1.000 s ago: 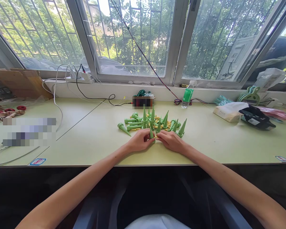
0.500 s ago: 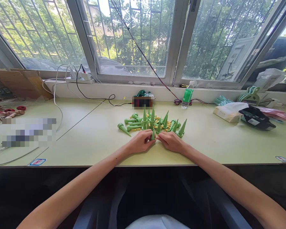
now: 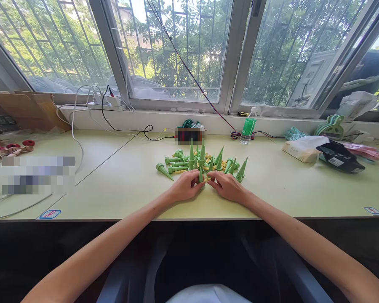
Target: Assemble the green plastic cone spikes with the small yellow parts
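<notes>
**Where Two Hands Meet on One Green Cone**

Although a pile of cones crowds the surface just behind the hands, nothing lies between the person and the work. Some in the pile stand upright and others lie flat, with small yellow pieces scattered among them. One loose cone lies apart to the left. Farther back, a bottle stands by the window ledge, a black cable trails in from the left, and a black bag sits well off to the right.

The cone in hand stands upright at the near edge of the pile, long axis vertical, tip up, wide end down toward the surface. The left hand has thumb and fingers closed round its lower part. The right hand has its fingers drawn together against the base from the other side. Whether they grip the cone or a yellow piece there cannot be told.
</notes>
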`<state>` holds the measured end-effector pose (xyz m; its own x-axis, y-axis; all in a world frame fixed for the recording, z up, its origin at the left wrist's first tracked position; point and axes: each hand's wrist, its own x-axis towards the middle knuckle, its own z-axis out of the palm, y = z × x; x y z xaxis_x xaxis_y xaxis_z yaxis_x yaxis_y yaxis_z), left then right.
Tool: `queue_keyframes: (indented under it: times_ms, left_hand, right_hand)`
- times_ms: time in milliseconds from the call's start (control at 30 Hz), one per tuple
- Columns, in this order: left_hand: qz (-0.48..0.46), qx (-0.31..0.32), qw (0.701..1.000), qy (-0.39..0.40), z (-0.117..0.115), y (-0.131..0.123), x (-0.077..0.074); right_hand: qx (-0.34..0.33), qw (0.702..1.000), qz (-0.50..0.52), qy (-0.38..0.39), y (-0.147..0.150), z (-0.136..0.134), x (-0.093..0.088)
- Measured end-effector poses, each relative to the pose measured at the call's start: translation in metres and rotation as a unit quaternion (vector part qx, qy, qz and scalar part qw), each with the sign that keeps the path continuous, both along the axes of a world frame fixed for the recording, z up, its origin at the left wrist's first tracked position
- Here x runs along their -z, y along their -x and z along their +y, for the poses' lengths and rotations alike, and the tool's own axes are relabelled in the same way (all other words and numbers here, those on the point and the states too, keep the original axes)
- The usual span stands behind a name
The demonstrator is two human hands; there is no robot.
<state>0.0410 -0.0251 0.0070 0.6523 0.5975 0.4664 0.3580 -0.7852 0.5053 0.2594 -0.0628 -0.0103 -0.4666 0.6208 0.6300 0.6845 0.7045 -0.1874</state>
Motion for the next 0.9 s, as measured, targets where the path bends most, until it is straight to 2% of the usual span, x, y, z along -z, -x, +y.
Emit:
queue_keyframes:
  times_ms: [467, 667, 900]
  left_hand:
    - [-0.02, 0.031, 0.997, 0.066, -0.0019, 0.0013, -0.0053]
    - [-0.005, 0.031, 0.999, 0.045, -0.0015, 0.0022, -0.0027]
    - [0.01, 0.026, 0.999, 0.016, -0.0008, 0.0015, -0.0011]
  right_hand:
    - [-0.021, 0.997, -0.039, -0.056, -0.0042, 0.0047, 0.0054]
    - [-0.045, 0.996, -0.038, -0.069, -0.004, 0.0052, 0.0034]
    - [-0.041, 0.995, -0.062, -0.065, -0.0051, 0.0045, 0.0017]
